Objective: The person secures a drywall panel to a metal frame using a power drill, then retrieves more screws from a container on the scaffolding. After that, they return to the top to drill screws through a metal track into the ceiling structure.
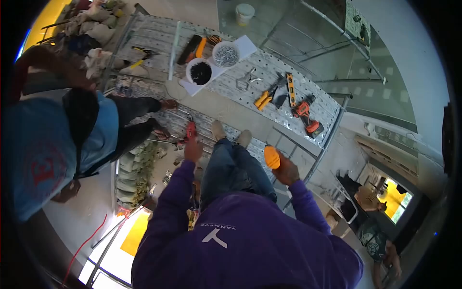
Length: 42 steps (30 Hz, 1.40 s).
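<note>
My left hand (194, 150) is closed around a red power drill (191, 130) in front of my left leg; its dark tip points away from me. My right hand (288, 172) grips a rounded orange object (272, 157) beside my right thigh, and its exact kind does not show. On the metal platform ahead lie an orange-and-black cordless drill (304, 113), a yellow spirit level (290, 89), a yellow-handled tool (263, 100) and metal locking pliers (249, 79). One white tub (226, 54) holds silvery screws, another (198, 71) black screws.
A co-worker in a blue shirt (36, 144) stands on the scaffold at left. Scaffold rails (332, 125) edge the platform at right. A white bucket (244, 14) stands on the floor beyond. Other people (375, 238) are at lower right.
</note>
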Tool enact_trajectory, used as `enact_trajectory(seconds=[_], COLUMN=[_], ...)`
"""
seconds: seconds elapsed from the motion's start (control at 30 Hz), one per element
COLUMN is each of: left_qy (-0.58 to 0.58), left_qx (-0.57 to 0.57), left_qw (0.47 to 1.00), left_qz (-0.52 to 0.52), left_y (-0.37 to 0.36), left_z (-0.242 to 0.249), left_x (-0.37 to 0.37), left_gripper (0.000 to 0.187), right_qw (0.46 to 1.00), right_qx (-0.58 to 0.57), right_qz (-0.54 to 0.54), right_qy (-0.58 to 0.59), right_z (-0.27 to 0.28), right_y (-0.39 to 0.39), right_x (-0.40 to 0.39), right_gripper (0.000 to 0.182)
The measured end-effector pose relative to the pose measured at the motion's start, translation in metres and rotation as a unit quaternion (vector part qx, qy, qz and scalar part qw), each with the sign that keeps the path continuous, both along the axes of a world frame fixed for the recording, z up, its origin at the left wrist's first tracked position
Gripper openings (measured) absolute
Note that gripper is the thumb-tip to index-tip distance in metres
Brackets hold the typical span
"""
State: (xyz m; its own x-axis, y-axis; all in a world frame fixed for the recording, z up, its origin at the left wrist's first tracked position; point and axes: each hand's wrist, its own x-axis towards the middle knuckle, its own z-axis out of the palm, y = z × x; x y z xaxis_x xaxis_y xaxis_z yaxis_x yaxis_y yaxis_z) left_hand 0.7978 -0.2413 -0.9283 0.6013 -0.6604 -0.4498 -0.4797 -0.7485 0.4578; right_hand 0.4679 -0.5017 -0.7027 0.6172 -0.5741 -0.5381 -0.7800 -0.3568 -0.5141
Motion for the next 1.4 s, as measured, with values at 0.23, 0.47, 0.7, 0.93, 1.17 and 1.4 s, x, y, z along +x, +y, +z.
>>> enact_trajectory(seconds=[0.23,0.47,0.7,0.93,1.17,1.4], left_qy=[-0.111,-0.171,-0.241,-0.118,-0.07,-0.154], left_qx=[-0.21,-0.02,-0.068,-0.114,-0.155,-0.103], left_qw=[0.969,0.982,0.964,0.982,0.985,0.977], left_qz=[0.064,-0.082,-0.086,-0.097,0.003,-0.101], left_y=[-0.22,-0.293,-0.295,-0.29,-0.281,-0.286], left_z=[-0.026,-0.106,-0.12,-0.116,-0.129,-0.126], left_x=[0.142,0.207,0.206,0.234,0.232,0.217], left_gripper=[0.029,0.039,0.019,0.019,0.03,0.023], right_qw=[0.999,0.982,0.976,0.986,0.984,0.98], right_qx=[0.015,0.049,0.09,0.07,0.081,0.088], right_qz=[-0.038,-0.094,-0.111,-0.051,-0.08,-0.065], right_qy=[0.014,0.154,0.165,0.144,0.135,0.165], right_z=[0.01,0.015,0.019,0.018,0.019,0.023], right_y=[0.057,0.076,0.069,0.054,0.04,0.031], right_x=[-0.015,-0.017,-0.002,0.012,0.017,0.032], right_gripper=[0.07,0.066,0.071,0.074,0.075,0.076])
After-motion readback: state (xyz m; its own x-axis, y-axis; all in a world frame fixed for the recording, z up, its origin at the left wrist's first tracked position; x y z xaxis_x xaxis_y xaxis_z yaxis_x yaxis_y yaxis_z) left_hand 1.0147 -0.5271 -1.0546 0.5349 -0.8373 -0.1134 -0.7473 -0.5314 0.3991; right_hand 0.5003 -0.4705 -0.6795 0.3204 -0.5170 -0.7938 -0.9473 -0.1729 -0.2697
